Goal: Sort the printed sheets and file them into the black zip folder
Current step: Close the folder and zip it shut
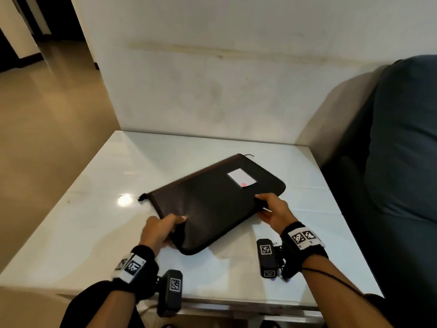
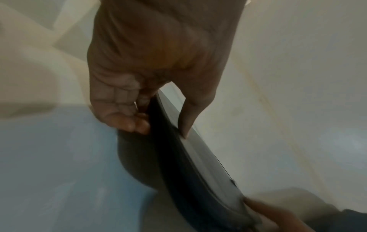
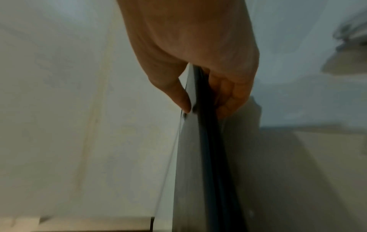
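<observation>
Both hands grip the black zip folder (image 1: 212, 204) over the white surface (image 1: 99, 185): left hand (image 1: 157, 230) and right hand (image 1: 274, 211) fingers curl around its near edge.

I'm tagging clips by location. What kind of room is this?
Probably a home living area: a dark blue sofa stands beside the glossy white table, and a tiled floor leads to a doorway. Both hands hold a black folder.
</observation>
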